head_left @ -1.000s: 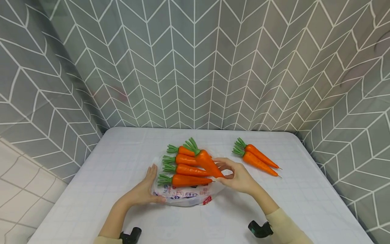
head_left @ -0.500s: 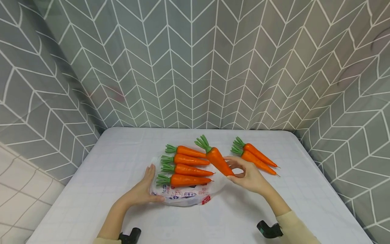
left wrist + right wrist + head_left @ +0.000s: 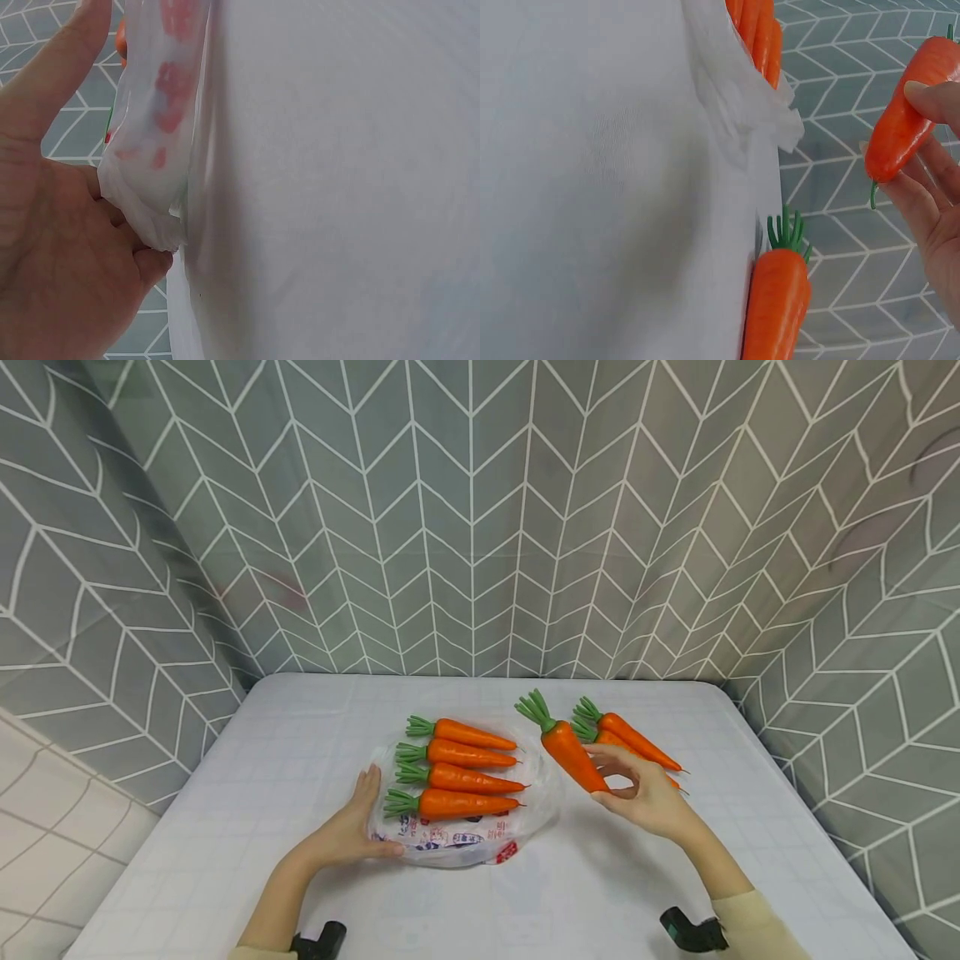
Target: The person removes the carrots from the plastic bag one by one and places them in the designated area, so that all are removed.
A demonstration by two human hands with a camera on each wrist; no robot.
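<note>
My right hand (image 3: 641, 789) holds an orange carrot (image 3: 570, 752) with a green top, thumb and fingers around its lower half. In the right wrist view this carrot (image 3: 911, 112) is raised above the table. My left hand (image 3: 341, 827) rests against the left edge of a white plastic bag (image 3: 457, 842) printed in red and blue, fingers extended and thumb at the front edge. Several more carrots (image 3: 468, 803) lie in a stack of rows on the bag, tops to the left. The left wrist view shows the bag's crumpled edge (image 3: 150, 195) beside the palm.
Two carrots (image 3: 641, 739) lie side by side at the back right of the white-covered table (image 3: 465, 914), the nearer one partly hidden behind my right hand. A grey curtain (image 3: 472, 527) with white chevron lines stands behind and at both sides.
My right hand has carried the carrot from over the bag to the right, near the two carrots there. My left hand stays at the bag's edge.
</note>
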